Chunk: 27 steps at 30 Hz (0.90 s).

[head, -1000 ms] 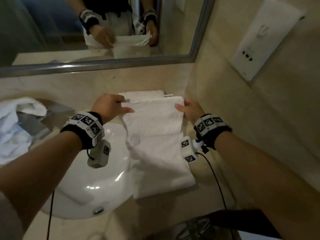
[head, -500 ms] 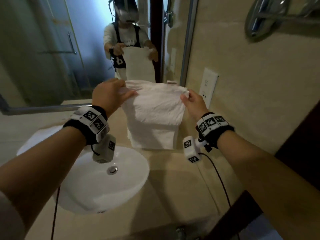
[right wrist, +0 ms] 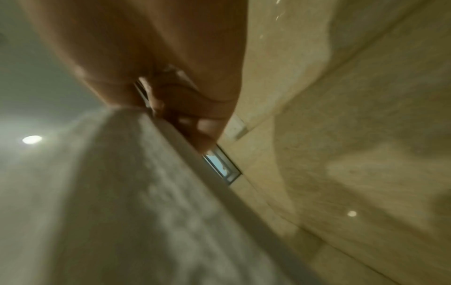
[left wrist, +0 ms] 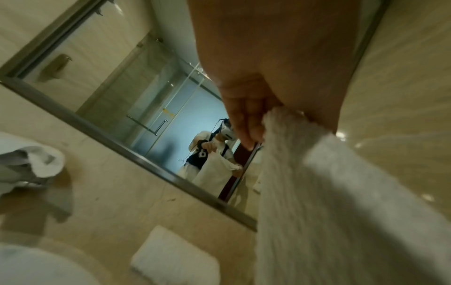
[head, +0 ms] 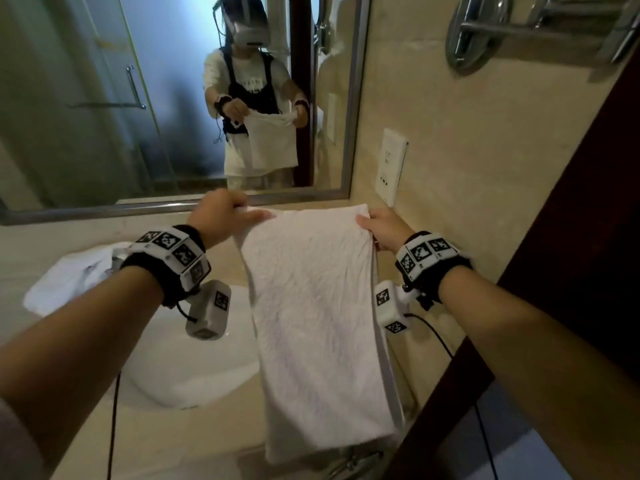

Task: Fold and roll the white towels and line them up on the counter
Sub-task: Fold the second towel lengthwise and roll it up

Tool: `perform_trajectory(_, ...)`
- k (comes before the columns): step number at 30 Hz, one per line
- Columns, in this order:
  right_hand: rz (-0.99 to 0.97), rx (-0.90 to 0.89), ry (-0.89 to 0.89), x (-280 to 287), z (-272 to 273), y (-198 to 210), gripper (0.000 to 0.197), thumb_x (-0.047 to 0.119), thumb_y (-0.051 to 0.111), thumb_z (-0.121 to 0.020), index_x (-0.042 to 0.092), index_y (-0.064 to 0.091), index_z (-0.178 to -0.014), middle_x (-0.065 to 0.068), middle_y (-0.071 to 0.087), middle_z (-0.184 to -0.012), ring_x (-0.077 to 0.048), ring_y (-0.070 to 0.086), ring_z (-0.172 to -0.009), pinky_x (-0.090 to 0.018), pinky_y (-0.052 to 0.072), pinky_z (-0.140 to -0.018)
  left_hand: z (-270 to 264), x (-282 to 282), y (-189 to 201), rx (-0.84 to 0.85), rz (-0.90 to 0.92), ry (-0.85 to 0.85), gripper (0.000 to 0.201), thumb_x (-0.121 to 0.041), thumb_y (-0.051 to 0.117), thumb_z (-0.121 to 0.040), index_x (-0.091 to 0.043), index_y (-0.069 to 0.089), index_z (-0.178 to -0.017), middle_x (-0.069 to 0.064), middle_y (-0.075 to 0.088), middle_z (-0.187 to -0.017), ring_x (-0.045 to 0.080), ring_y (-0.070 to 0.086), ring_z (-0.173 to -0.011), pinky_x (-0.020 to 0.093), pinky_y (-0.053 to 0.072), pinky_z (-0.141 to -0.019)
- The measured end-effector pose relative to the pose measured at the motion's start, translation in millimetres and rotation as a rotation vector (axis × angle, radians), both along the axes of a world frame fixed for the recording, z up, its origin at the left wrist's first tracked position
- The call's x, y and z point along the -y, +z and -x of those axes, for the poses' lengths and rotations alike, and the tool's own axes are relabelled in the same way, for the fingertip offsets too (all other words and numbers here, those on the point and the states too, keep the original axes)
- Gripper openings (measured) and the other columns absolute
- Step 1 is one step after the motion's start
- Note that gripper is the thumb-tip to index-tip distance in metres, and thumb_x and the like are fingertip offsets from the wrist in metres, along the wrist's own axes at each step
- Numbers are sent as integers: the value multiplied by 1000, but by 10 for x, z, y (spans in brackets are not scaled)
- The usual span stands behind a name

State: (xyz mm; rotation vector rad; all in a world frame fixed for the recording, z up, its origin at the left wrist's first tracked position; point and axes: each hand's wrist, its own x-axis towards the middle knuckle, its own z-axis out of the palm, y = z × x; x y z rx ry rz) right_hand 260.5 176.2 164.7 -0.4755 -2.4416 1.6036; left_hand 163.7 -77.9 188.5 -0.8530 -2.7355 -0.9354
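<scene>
A white towel (head: 318, 317), folded lengthwise, hangs in the air over the counter, held up by its two top corners. My left hand (head: 228, 216) pinches the top left corner, and in the left wrist view the towel (left wrist: 329, 202) drops from the left hand (left wrist: 246, 119). My right hand (head: 381, 226) pinches the top right corner; the right wrist view shows the towel (right wrist: 146, 192) under the right hand (right wrist: 195, 123). Another folded white towel (left wrist: 175, 256) lies flat on the counter behind the hanging one.
A white sink basin (head: 187, 368) sits in the beige counter (head: 173, 441) at left. Crumpled white towels (head: 76, 275) lie beyond the basin. The mirror (head: 173, 98) runs along the back wall, a wall socket (head: 393, 168) at right, a dark door edge (head: 571, 237) further right.
The towel went from lying on the counter to being lifted by both hands; it now hangs longer and lower, reaching past the counter's front edge.
</scene>
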Motion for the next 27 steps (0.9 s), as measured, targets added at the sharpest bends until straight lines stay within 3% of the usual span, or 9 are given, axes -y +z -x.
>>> perform_trajectory(3, -120, 179, 16, -117, 72, -481, 23, 15, 44, -96, 4, 61, -106, -12, 58, -92, -23, 59, -79, -35, 51, -72, 126, -100, -531, 178, 235, -66, 37, -46, 66, -79, -10, 62, -74, 4, 57, -73, 21, 52, -74, 29, 38, -66)
perform_trajectory(6, -248, 410, 36, -240, 221, -1118, 29, 21, 48, -94, -2, 62, -102, -16, 62, -97, -32, 62, -99, -41, 49, -90, 288, -220, -1185, 337, 390, -116, 31, -40, 69, -79, -13, 58, -71, 5, 55, -75, 21, 50, -76, 26, 35, -57)
perform_trajectory(8, -269, 509, 29, -314, 339, -1520, 34, 24, 48, -95, -1, 63, -112, -16, 64, -108, -31, 60, -105, -35, 46, -90, 456, -310, -1593, 436, 410, -133, 26, -35, 71, -79, -13, 58, -74, 6, 56, -79, 21, 50, -79, 26, 35, -57)
perform_trajectory(11, -217, 510, -32, -397, 498, -1856, 29, 20, 50, -94, -2, 64, -108, -13, 63, -98, -24, 59, -95, -25, 39, -77, 679, -396, -1952, 516, 368, -125, 23, -33, 73, -77, -16, 57, -78, 3, 56, -82, 22, 51, -82, 26, 33, -70)
perform_trajectory(15, -138, 524, -139, -513, 939, -2276, 27, 16, 53, -93, -1, 65, -109, -16, 67, -105, -29, 64, -97, -32, 50, -85, 1149, -595, -2372, 587, 417, -146, 22, -27, 72, -78, -15, 55, -81, 4, 54, -86, 21, 48, -83, 26, 32, -72)
perform_trajectory(18, -89, 548, -194, -536, 1209, -2451, 15, 14, 51, -94, 5, 62, -96, -8, 61, -88, -18, 60, -61, -14, 48, -47, 1398, -698, -2567, 588, 425, -135, 21, -25, 70, -81, -15, 52, -79, 5, 52, -84, 22, 47, -81, 26, 30, -70)
perform_trajectory(20, -7, 567, -272, -548, 1376, -2565, 15, 13, 52, -94, 5, 61, -102, -6, 58, -79, -13, 55, -52, -13, 45, -37, 1547, -741, -2687, 597, 411, -115, 19, -26, 68, -82, -17, 51, -78, 6, 54, -86, 25, 50, -84, 27, 32, -71)
perform_trajectory(25, 181, 473, -345, -607, 1750, -2714, 16, 6, 49, -94, 6, 57, -79, -7, 57, -75, -17, 58, -59, -31, 55, -71, 1879, -921, -2771, 512, 321, -8, 27, -22, 63, -86, -13, 61, -111, 9, 59, -104, 29, 54, -96, 30, 38, -78)
perform_trajectory(27, 177, 394, -327, -570, 1839, -2691, 11, 0, 48, -93, 3, 59, -94, -9, 58, -81, -23, 60, -71, -31, 52, -75, 1963, -968, -2773, 472, 259, 37, 37, -16, 60, -86, -13, 54, -123, 12, 55, -116, 31, 54, -101, 35, 41, -84)
